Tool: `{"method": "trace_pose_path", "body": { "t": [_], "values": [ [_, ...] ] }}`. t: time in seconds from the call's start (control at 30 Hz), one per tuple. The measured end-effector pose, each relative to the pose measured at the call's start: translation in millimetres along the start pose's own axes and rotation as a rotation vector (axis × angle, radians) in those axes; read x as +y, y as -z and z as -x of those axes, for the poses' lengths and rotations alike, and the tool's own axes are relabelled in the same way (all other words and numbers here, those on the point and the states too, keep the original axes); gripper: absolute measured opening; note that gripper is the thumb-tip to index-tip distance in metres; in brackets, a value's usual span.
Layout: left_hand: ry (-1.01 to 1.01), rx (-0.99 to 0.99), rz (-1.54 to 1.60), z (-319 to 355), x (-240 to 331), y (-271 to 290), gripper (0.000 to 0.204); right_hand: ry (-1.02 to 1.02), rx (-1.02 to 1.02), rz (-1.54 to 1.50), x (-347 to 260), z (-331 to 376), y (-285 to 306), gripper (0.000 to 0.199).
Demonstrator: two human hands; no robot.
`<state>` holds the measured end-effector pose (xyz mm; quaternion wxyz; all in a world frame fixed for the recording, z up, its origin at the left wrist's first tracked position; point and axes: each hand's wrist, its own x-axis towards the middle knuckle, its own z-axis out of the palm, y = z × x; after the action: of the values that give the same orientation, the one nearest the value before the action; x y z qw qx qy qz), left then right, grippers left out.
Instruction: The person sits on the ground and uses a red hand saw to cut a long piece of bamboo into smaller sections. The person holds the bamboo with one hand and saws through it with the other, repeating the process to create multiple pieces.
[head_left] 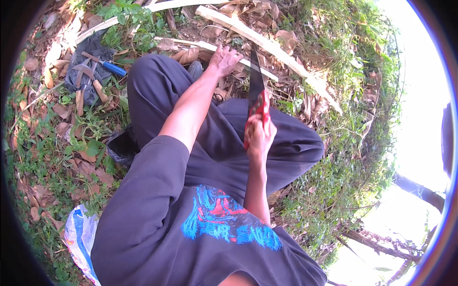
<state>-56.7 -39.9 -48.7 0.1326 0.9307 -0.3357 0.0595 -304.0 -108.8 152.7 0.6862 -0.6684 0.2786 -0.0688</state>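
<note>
My right hand [260,136] is closed around the red handle of a hand saw [256,86]. The dark blade points away from me and lies across a thin pale wooden strip [268,75] near its right end. To the left of the blade, my left hand [225,61] rests on the same strip with its fingers bent over it, holding it down near the ground. Whether the teeth have cut into the wood is too small to tell. My crossed legs in dark trousers sit just behind the strip.
A longer, thicker pale wooden piece [267,43] lies beyond the saw, and another pale length [176,5] curves along the far edge. At left, a blue-handled tool [113,67] and wooden-handled blades [98,89] rest on black plastic [76,71]. A printed sack [78,233] lies near left.
</note>
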Motion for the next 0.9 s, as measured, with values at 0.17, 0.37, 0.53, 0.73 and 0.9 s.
{"method": "trace_pose_path", "body": {
  "t": [0.17, 0.37, 0.53, 0.73, 0.9],
  "values": [
    [0.053, -0.175, 0.056, -1.1, 7.3, 11.4, 0.041, 0.044, 0.011, 0.015, 4.3, 14.8, -0.9, 0.013],
    [0.013, -0.086, 0.047, -0.6, 5.6, 16.2, 0.044, -0.002, -0.005, 0.01, -0.9, -16.9, -8.7, 0.013],
    [0.021, -0.065, 0.053, 1.1, 8.1, 17.3, 0.044, 0.006, 0.026, 0.028, -5.8, 26.4, 5.3, 0.015],
    [0.01, -0.038, 0.0, 0.6, 7.1, 4.3, 0.04, 0.015, -0.026, -0.028, -1.9, -37.1, 1.3, 0.012],
    [0.026, -0.239, 0.007, 2.5, 9.2, 13.8, 0.04, -0.014, 0.008, 0.05, 1.0, 20.3, 2.4, 0.015]
  ]
}}
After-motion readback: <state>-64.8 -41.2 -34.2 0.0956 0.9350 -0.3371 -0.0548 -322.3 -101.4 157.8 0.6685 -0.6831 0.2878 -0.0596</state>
